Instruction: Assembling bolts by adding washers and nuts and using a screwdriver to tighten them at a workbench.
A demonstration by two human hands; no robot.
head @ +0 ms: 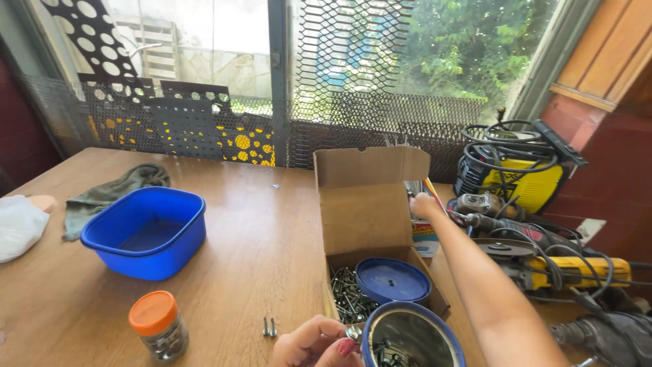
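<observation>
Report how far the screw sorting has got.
Done: the blue lid is off and lies in the cardboard box. In hand: the left hand pinches a screw at the rim of the open tin; the right hand reaches behind the box. Left: loose screws fill the box; two screws lie on the table.

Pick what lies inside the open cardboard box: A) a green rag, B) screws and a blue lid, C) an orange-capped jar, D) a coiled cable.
B: the cardboard box holds a heap of screws with a round blue lid resting on them.
</observation>
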